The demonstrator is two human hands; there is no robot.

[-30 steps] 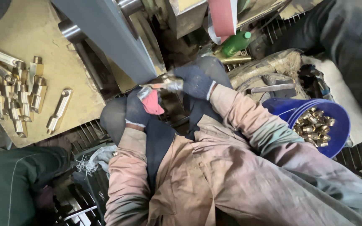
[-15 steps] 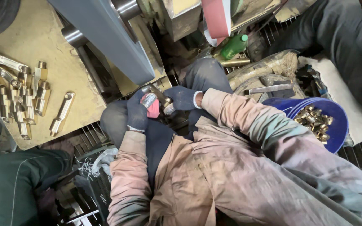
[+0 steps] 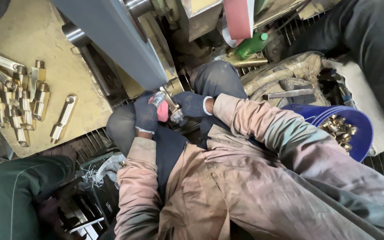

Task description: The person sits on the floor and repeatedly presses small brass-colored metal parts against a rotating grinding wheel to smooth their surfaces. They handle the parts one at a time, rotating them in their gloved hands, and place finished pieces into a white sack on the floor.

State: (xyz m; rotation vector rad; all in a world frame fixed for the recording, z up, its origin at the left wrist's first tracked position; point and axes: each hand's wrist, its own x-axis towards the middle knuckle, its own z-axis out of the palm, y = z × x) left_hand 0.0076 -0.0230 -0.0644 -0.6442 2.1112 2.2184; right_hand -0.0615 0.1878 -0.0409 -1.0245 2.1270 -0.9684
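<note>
A cramped, grimy workshop it was, seen from above, with a tan bench (image 3: 18,49) at the upper left and a grey machine arm (image 3: 116,40) slanting down across the middle. That grey arm was the landmark. Right at its lower end, over the person's knees, both gloved hands met on one small metal part (image 3: 170,106).

The left hand (image 3: 146,113), in a dark glove, was curled tight around a pink rag (image 3: 162,111) and the near end of the part. The right hand (image 3: 191,104), gloved the same, was closed on the part's other end, fingers pressed around it. So the grip on both sides was pinched on that part, which lay between the two hands just below the arm's tip, shiny at both ends.

Left of the arm, on the bench, lay a cluster of brass fittings (image 3: 16,100), with one longer brass piece (image 3: 63,118) a little apart from them. Right of the arm, well away, a blue bucket (image 3: 358,133) held more brass pieces (image 3: 339,129). Above and right of the arm's tip stood a green bottle (image 3: 250,44), near a red belt (image 3: 238,18). Between the hands and the bucket, a flat metal bar (image 3: 290,94) rested on a dusty sack. Another person's green sleeve (image 3: 18,195) showed at the lower left.
</note>
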